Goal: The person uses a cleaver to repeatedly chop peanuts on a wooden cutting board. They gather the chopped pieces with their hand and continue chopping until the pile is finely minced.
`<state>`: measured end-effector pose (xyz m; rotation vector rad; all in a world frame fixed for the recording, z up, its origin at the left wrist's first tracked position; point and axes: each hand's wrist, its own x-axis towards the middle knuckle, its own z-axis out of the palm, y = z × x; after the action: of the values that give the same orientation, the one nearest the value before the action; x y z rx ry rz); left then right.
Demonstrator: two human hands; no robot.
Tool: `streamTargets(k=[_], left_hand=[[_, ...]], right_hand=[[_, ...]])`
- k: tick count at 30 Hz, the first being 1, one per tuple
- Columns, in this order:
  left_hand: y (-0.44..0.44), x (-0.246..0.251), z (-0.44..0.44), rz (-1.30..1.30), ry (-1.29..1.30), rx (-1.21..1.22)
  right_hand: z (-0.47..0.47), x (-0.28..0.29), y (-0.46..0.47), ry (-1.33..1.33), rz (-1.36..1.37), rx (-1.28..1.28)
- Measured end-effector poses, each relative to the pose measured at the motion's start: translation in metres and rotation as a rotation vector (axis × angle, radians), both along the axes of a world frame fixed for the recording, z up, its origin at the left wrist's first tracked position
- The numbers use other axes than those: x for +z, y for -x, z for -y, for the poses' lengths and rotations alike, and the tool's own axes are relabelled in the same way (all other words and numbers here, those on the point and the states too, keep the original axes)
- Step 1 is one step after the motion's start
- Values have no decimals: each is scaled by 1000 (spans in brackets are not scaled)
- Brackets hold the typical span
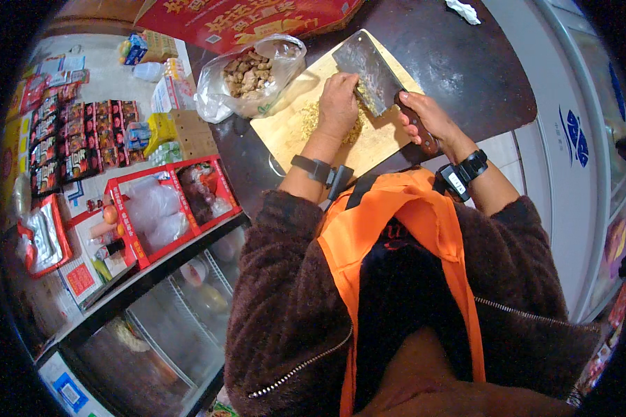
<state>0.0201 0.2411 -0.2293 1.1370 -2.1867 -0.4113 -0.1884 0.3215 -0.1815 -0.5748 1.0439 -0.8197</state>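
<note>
My right hand (428, 121) is closed round the wooden handle of a cleaver (371, 68), whose broad blade is tilted above the cutting board (281, 140). Bits of chopped food, pale yellow, cling to the blade near its lower edge. My left hand (339, 104) touches that side of the blade with its fingertips; whether it pinches anything is hidden. Under and beside my left hand lies a pile of finely chopped pale yellow food (311, 119), perhaps ginger. At the board's upper left, an open clear plastic bag (287, 68) holds knobbly brown pieces (248, 73) that look like ginger root.
A red printed carton (250, 21) stands behind the bag on the dark table (448, 57). Crumpled white tissue (463, 11) lies at the far edge. Left is a glass-fronted counter with packets and a red divided box (175, 208); a grey appliance (532, 68) stands right.
</note>
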Motion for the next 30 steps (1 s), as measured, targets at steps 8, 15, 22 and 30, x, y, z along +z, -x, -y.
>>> streamTargets(k=[8,15,22,30], left_hand=[[-14,8,-31,27,-17,-187],[-38,1,-22,-277,-225,-7],[-19,-6,24,-1465,-984,118],[10,-5,21,-1714,-1078,42]], right_hand=[[13,-14,-12,-19,112,-72],[12,-29,-11,-130,379,-193],[-10,-36,1,-75,721,56],[-19,-35,0,-124,764,47]])
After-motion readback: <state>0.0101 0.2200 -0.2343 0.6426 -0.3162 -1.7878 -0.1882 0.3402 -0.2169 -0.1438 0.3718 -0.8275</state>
